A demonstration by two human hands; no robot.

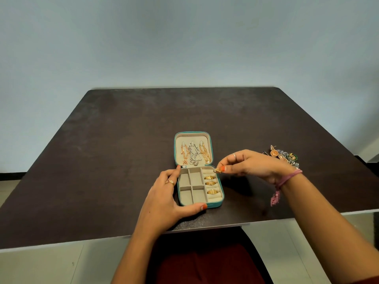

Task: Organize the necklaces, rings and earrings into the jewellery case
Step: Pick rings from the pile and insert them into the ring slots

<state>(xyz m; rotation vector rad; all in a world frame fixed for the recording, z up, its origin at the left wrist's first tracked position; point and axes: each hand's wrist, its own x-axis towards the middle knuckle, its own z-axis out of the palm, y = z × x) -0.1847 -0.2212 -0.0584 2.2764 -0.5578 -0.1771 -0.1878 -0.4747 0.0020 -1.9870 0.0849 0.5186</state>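
Note:
A small teal jewellery case (214, 204) lies open near the table's front edge. Three necklaces (194, 153) hang in its raised lid. Three gold rings (210, 183) sit in the ring rolls on the right side of the base; the four beige compartments to their left hold nothing. My left hand (164, 198) grips the case's left side, thumb on the front edge and fingers along the left rim. My right hand (249, 165) pinches a gold ring (217, 170) just above the far right corner of the base. A pile of earrings (284, 156) lies on the table behind my right wrist.
The dark brown table (123, 140) stands against a pale blue wall. Its front edge runs just below my left hand. A pink thread bracelet (284, 182) hangs from my right wrist. My lap in dark red cloth shows below the table.

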